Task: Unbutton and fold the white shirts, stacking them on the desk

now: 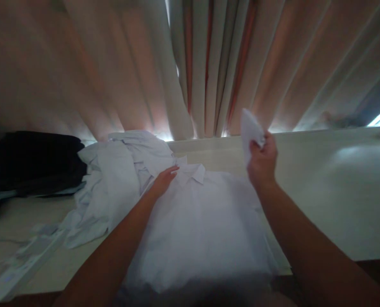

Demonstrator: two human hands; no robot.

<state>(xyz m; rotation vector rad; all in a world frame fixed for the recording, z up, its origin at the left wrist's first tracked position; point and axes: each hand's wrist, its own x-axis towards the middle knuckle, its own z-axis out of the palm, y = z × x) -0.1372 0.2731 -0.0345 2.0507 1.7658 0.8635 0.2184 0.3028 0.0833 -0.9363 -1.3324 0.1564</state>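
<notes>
A white collared shirt (209,226) lies spread out in front of me, with its collar (194,172) at the far side. My left hand (166,181) rests at the left of the collar, its fingers stretched out and touching the fabric. Raised above the shirt's right shoulder, my right hand (265,160) is closed around a flat white piece (250,130) that looks like a shirt cuff. Whether this piece joins the shirt is hidden behind my hand and arm.
A rumpled heap of white cloth (116,175) lies left of the shirt, with a pile of black clothing (33,162) beyond it. A white power strip (24,266) sits at the lower left. Curtains (129,72) hang behind the pale tabletop (330,200).
</notes>
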